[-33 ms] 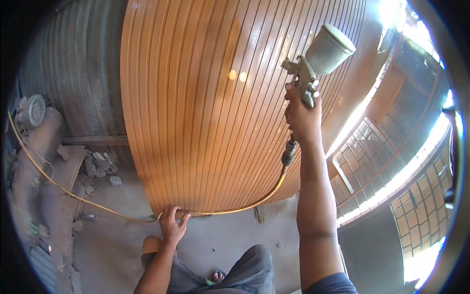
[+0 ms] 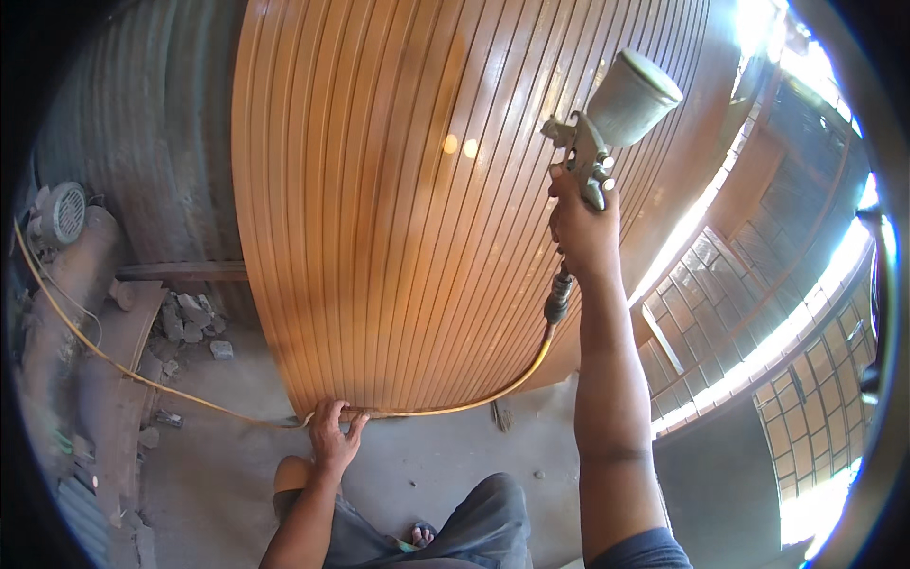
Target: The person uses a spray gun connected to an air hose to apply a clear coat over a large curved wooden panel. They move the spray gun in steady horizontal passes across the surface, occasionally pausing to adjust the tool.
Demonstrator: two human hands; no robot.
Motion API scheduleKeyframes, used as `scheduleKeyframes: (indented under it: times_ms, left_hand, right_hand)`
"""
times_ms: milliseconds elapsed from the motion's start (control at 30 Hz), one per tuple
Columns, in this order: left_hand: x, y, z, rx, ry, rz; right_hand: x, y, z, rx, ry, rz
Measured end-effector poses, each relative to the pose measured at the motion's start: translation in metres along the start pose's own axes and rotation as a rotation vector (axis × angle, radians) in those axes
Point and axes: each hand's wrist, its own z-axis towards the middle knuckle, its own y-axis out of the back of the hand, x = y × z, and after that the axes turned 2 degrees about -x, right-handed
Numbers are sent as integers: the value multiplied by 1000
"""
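Note:
My right hand (image 2: 586, 226) is wrapped round the handle of a metal spray gun (image 2: 590, 156), raised in front of a slatted orange-brown wooden panel (image 2: 379, 237). A pale cup (image 2: 633, 98) sits on top of the gun, tilted to the right. From a coupling (image 2: 558, 296) below the handle, a yellow air hose (image 2: 474, 408) curves down and left. My left hand (image 2: 334, 438) has its fingers curled round the hose at the panel's bottom edge. The hose partly disappears behind those fingers.
The hose runs left past a dusty motor (image 2: 64, 213) and a cylindrical tank (image 2: 71, 284). Broken rubble (image 2: 190, 318) lies on the grey floor (image 2: 223, 408). Corrugated sheeting (image 2: 142, 142) stands behind on the left, and a block wall (image 2: 815, 417) is at the right.
The spray gun and my right hand have shifted very slightly left and down. My left hand stays in the same place on the hose.

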Motion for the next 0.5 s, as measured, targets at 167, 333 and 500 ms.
scheduleKeyframes:
  times_ms: [167, 333, 500]
  left_hand:
    - [7, -11, -9, 31, -4, 34]
    - [6, -6, -16, 37, -26, 134]
    - [2, 4, -20, 68, -6, 88]
  right_hand:
    - [-24, -8, -11, 32, -62, -83]
    - [-54, -8, -37, 91, -102, -177]
    - [-82, -8, -78, 160, -108, -281]
